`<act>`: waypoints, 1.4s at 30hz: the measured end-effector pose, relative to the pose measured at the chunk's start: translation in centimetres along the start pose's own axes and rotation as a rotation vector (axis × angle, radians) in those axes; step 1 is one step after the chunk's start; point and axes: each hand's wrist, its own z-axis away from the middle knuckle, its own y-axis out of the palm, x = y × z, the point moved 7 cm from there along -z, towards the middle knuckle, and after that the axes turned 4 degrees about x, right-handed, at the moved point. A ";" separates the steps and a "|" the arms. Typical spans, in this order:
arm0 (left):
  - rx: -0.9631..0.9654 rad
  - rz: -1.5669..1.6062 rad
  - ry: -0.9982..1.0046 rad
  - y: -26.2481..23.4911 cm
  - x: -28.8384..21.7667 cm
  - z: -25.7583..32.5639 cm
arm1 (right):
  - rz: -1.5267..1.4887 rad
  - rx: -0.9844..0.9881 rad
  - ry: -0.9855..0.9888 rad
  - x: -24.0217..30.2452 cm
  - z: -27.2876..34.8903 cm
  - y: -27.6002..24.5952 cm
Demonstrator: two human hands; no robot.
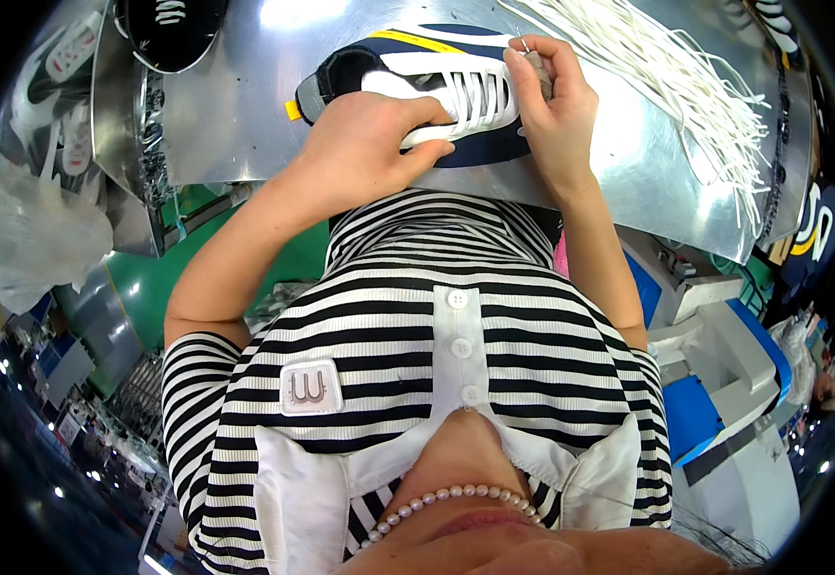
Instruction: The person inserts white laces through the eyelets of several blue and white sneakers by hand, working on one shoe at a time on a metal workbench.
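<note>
On the metal table lies a navy and white shoe upper (480,153) with a yellow stripe, its heel to the left and toe to the right. White laces (480,96) cross its front in several rows. My left hand (370,139) rests over its near side, thumb and fingers closed on the white edge beside the laces. At the toe end, my right hand (561,110) grips a small hook tool (535,65) with a thin metal tip and a brownish wrapped handle. The tip stands close to the upper; whether it touches a lace, I cannot tell.
A bundle of loose white laces (667,91) spreads over the right of the metal table (235,125). A black shoe (170,29) sits at the far left. Clear plastic bags (34,225) hang beyond the left edge; blue and grey bins (715,364) stand at the right.
</note>
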 end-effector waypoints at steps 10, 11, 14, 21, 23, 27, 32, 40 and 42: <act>-0.093 0.088 -0.086 -1.8 1.4 1.6 | -0.230 0.008 0.149 -1.0 0.2 0.1; -0.202 0.188 -0.085 -1.9 1.5 1.5 | -0.259 0.018 0.154 -1.0 0.4 0.0; -0.292 0.203 -0.125 -1.1 1.9 1.3 | -0.176 0.086 -0.006 -0.2 1.4 0.3; -0.243 0.143 -0.178 -0.3 1.5 0.5 | -0.249 0.101 0.108 0.0 1.5 0.2; -0.138 0.140 -0.222 0.0 1.2 0.3 | -0.174 0.120 0.022 0.1 1.5 0.2; -0.155 0.273 -0.162 -0.2 1.9 0.9 | 0.092 0.402 -0.341 3.0 2.1 0.8; 0.041 0.144 -0.057 -0.2 0.8 1.0 | 0.220 0.438 -0.495 3.3 2.8 2.0; -0.193 0.128 -0.205 -0.9 2.3 1.2 | 0.015 0.250 -0.096 1.6 1.6 0.9; -0.240 0.171 -0.155 -1.0 2.1 1.3 | 0.038 0.273 0.053 1.5 0.7 1.1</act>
